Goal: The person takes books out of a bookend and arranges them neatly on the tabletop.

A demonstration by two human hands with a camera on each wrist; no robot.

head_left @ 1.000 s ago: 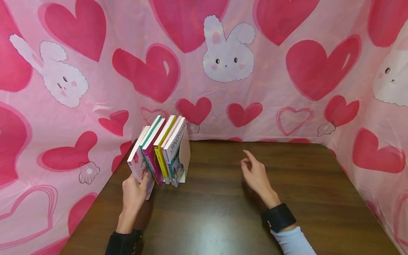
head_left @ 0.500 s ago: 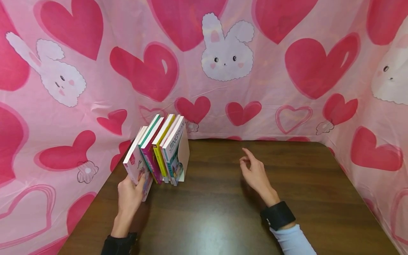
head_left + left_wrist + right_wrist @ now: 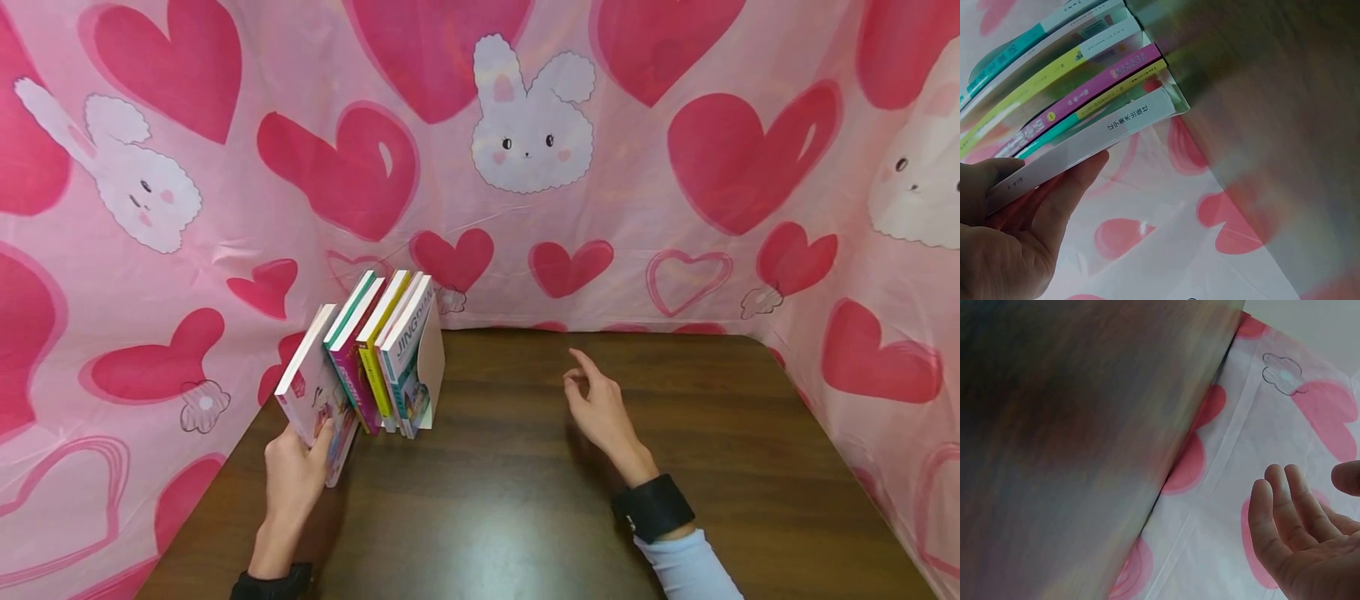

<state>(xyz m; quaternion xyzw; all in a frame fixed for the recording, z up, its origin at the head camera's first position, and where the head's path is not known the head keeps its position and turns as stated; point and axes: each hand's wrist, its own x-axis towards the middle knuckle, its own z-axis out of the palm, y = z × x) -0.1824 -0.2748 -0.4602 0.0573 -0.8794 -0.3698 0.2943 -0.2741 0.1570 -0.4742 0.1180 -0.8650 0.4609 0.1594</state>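
Observation:
My left hand (image 3: 292,471) grips a thin pale pink book (image 3: 318,387) by its near lower part, thumb on one cover and fingers on the other. In the left wrist view the book's white spine (image 3: 1091,147) shows between thumb and fingers. The book leans at the left end of a row of upright books, beside a magenta-spined book (image 3: 356,383) and a yellow-spined book (image 3: 377,383). A white book lettered JINGDIAN (image 3: 405,358) is towards the right end. My right hand (image 3: 603,417) hovers over the table with relaxed fingers, holding nothing.
A cream bookend (image 3: 432,362) stands at the row's right side. The brown wooden table (image 3: 495,492) is bordered by a pink cloth (image 3: 630,200) printed with hearts and rabbits at the back and sides. Each wrist wears a black band (image 3: 654,508).
My left hand has drawn the pale pink book towards me and to the left, partly out past the row's front. My right hand has stayed nearly still.

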